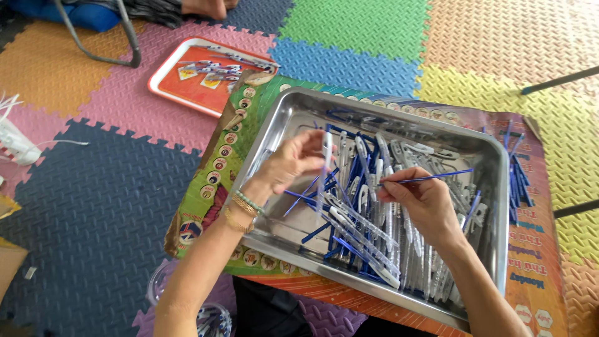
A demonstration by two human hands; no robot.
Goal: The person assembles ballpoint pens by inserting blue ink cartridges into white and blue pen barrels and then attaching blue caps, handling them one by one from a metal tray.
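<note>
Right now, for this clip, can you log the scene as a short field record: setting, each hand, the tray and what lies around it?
setting: floor of coloured foam puzzle mats
left hand: holds a clear plastic pen barrel upright over the tray
right hand: pinches a thin blue ink refill, tip pointing toward the barrel
steel tray: shallow, rectangular, holding many clear barrels and blue refills
under tray: printed cardboard sheet
beside tray: loose blue refills on the sheet's right side
far left: red plastic tray with a few pen parts
</note>
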